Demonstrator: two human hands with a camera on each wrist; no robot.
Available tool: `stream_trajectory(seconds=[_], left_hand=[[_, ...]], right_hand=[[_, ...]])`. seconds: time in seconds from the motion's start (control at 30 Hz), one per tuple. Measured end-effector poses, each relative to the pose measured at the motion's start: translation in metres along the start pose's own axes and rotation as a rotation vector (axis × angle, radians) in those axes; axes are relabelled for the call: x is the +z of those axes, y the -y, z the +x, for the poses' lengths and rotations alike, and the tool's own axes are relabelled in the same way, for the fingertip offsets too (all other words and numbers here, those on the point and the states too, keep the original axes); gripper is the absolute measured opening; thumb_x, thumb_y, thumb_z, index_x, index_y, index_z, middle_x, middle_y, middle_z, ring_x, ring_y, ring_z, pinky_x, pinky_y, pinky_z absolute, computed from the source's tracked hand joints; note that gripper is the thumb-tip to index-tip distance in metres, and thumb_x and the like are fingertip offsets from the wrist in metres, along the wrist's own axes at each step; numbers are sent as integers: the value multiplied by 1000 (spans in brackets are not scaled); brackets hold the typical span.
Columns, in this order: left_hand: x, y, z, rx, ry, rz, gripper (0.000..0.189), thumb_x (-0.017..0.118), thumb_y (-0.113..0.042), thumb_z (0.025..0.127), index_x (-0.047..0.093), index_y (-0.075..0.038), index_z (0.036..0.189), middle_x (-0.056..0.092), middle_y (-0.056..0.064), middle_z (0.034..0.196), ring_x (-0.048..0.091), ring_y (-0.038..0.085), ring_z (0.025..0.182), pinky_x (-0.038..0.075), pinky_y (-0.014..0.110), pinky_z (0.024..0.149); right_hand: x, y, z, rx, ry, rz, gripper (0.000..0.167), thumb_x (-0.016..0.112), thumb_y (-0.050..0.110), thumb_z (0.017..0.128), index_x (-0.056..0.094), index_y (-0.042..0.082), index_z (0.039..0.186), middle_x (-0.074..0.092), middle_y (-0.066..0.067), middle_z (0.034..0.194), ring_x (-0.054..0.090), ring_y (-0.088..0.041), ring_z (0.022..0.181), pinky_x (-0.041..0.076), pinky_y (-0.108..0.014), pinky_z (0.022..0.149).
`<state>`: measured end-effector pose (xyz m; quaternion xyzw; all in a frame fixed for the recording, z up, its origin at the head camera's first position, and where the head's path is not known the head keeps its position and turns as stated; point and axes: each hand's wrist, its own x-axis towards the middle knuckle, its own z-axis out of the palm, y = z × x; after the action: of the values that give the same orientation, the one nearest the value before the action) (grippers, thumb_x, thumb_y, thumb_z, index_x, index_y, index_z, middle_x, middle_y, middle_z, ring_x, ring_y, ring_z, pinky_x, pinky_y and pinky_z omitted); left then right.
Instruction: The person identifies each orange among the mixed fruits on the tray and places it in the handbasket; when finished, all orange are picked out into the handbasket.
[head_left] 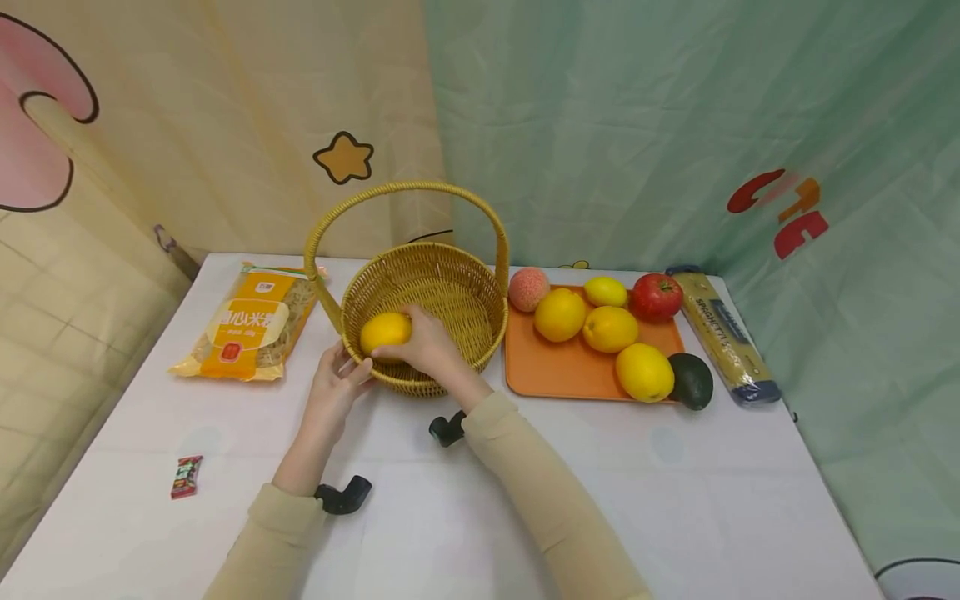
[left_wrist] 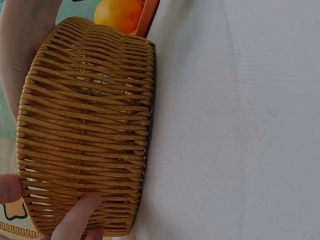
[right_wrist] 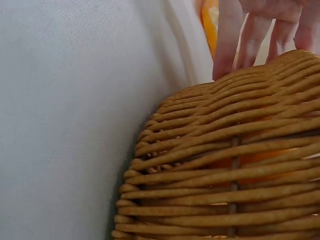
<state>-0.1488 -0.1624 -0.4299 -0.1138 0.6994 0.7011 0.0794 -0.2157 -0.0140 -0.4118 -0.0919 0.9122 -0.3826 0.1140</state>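
Observation:
A yellow-orange fruit that looks like an orange [head_left: 386, 333] is inside the left part of the wicker basket [head_left: 468, 333], held by my right hand [head_left: 429, 343], which reaches in over the front rim. My left hand [head_left: 341, 387] grips the basket's front left, its thumb at the rim and its fingers against the outer wall. Those fingers [left_wrist: 80, 217] touch the woven side [left_wrist: 85, 130] in the left wrist view. From the right wrist view, the left hand [right_wrist: 270, 25] shows beyond the basket wall [right_wrist: 225, 165]; the right hand is not seen there.
Right of the basket, an orange tray [head_left: 555, 375] bears several fruits, with a pink ball-like fruit [head_left: 529, 289], a red apple [head_left: 657, 297] and an avocado [head_left: 691, 382] at its edges. Spaghetti [head_left: 723, 337] lies beyond. At left are a noodle bag [head_left: 251, 325] and a small wrapped candy [head_left: 186, 477].

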Motion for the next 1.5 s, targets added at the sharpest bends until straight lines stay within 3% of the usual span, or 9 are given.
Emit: stream_trajectory(seconds=[0.27, 0.5, 0.63, 0.93, 1.23, 1.5], left_hand=[[0, -3, -1, -10, -3, 4, 70, 47, -8, 103, 3, -2, 157, 8, 19, 164, 28, 33, 147, 42, 45, 114], [1, -2, -1, -16, -13, -3, 71, 48, -7, 102, 4, -3, 157, 9, 19, 164, 28, 33, 147, 42, 44, 113], [1, -2, -1, -16, -22, -6, 71, 48, -7, 102, 4, -2, 157, 9, 19, 164, 28, 33, 147, 42, 44, 113], [0, 0, -1, -18, -15, -26, 70, 47, -6, 102, 4, -3, 157, 9, 18, 164, 28, 33, 147, 42, 44, 114], [-1, -2, -4, -12, -14, -11, 70, 48, -8, 102, 4, -3, 157, 10, 19, 164, 29, 33, 147, 42, 43, 113], [-1, -1, -2, -21, -11, -14, 71, 48, -8, 102, 5, -4, 157, 10, 18, 164, 29, 32, 147, 42, 43, 113]], right_hand=[[-21, 0, -11, -30, -18, 5, 66, 72, 46, 88, 50, 13, 142, 55, -7, 143, 53, -27, 129, 49, -43, 108], [-50, -15, -32, -150, -137, 99, 44, 66, 37, 95, 61, 13, 132, 62, -6, 133, 60, -25, 121, 56, -36, 98], [-67, -27, -48, -178, -198, 175, 38, 66, 30, 95, 63, 11, 128, 64, -7, 128, 61, -21, 118, 58, -33, 95], [-112, -73, -91, -114, -304, 227, 35, 66, 25, 96, 63, 7, 125, 66, -11, 126, 60, -27, 120, 55, -43, 100], [-144, -118, -126, 16, -414, 166, 37, 65, 29, 96, 62, 7, 126, 65, -11, 128, 60, -26, 120, 53, -47, 102], [-168, -144, -151, 124, -510, 86, 41, 64, 32, 97, 60, 6, 127, 63, -14, 130, 58, -30, 122, 49, -48, 106]])
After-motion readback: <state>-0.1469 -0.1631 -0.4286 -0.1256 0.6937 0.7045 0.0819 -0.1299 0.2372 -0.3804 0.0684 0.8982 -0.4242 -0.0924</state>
